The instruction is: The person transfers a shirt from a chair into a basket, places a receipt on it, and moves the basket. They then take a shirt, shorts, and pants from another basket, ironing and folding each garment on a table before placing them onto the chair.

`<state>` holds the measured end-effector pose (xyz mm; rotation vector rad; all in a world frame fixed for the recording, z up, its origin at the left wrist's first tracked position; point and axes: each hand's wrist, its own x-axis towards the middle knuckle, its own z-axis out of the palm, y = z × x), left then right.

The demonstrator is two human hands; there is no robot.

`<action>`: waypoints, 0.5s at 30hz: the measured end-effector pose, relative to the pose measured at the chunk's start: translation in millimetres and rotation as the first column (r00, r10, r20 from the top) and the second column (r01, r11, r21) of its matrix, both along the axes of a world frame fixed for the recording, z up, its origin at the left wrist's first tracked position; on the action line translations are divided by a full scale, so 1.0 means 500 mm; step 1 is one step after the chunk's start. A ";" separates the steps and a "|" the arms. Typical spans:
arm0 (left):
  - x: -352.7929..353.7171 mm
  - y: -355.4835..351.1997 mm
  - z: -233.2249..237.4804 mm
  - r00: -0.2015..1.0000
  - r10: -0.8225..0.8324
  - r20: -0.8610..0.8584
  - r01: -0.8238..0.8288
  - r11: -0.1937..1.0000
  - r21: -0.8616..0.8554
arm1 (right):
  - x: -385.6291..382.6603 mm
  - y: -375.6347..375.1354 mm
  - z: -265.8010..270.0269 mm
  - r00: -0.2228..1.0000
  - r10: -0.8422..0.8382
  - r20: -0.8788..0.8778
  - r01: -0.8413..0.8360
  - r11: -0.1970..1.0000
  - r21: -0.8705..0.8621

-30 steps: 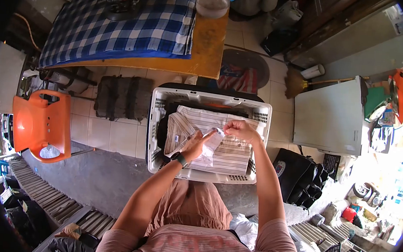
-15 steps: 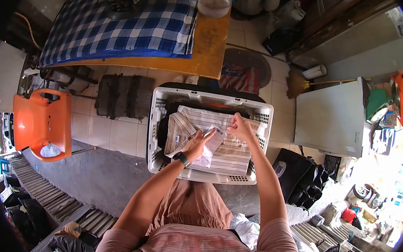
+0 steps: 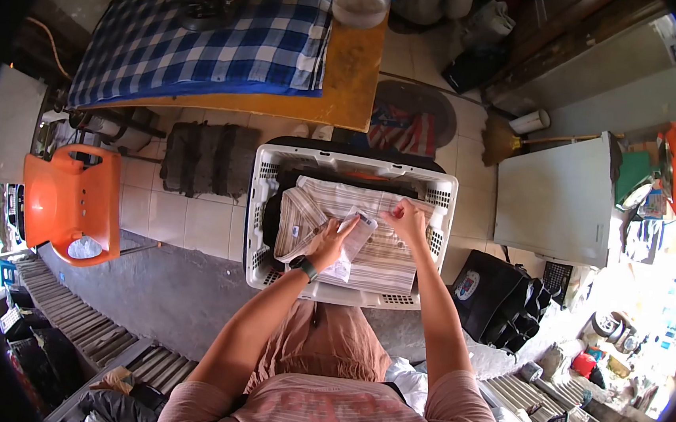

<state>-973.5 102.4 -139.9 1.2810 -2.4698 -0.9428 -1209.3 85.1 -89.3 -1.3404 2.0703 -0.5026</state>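
A folded striped shirt (image 3: 385,270), beige and white with its collar to the left, lies in a white plastic basket (image 3: 347,297). My left hand (image 3: 327,244), with a watch on its wrist, is over the shirt's left part and holds a small clear-and-white plastic packet (image 3: 361,233) that carries a dark printed strip. To the right, my right hand (image 3: 409,220) is above the upper right of the shirt. Its thumb and fingers are pinched together, and anything between them is too small to make out. Dark cloth (image 3: 270,225) shows under the shirt.
Ahead stands a wooden table (image 3: 354,77) with a blue checked cloth (image 3: 208,42) and a water jug (image 3: 360,2). An orange chair (image 3: 60,205) is at the left. On the right are a white cabinet (image 3: 553,196) and a black bag (image 3: 494,299).
My right hand has shifted slightly right and down, away from the packet. The packet has tilted a little in my left hand, which stays over the shirt.
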 end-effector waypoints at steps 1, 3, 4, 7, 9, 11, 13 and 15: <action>0.001 0.002 0.008 1.000 0.007 -0.002 -0.007 1.000 0.024 | 0.001 0.007 -0.015 1.000 0.002 0.004 -0.002 1.000 0.000; 0.003 0.010 0.030 1.000 -0.004 0.004 0.004 0.999 0.034 | 0.009 0.007 -0.034 0.999 -0.015 0.044 0.016 0.999 -0.029; 0.003 0.011 0.046 1.000 -0.017 0.006 0.017 0.999 0.044 | 0.005 0.005 -0.039 0.999 -0.013 0.048 0.014 0.999 -0.031; 0.005 0.026 0.043 0.998 -0.017 0.064 0.017 1.000 0.007 | -0.008 0.007 -0.046 0.994 -0.021 0.107 0.018 0.999 0.033; 0.001 0.048 0.027 0.998 0.000 0.069 0.002 0.999 -0.032 | -0.009 0.014 -0.049 0.990 -0.033 0.136 0.040 0.998 -0.049; 0.011 0.078 0.004 0.991 0.055 0.125 -0.017 0.959 -0.284 | -0.009 0.029 -0.038 0.997 -0.025 0.075 0.034 0.991 -0.127; 0.032 0.106 -0.019 0.978 0.023 0.206 0.055 0.930 -0.363 | -0.002 0.051 0.007 0.992 -0.075 -0.105 0.054 0.980 -0.193; 0.058 0.121 -0.007 0.955 -0.057 0.292 0.159 0.926 -0.341 | -0.013 0.086 0.050 0.912 -0.120 -0.393 -0.046 0.920 -0.389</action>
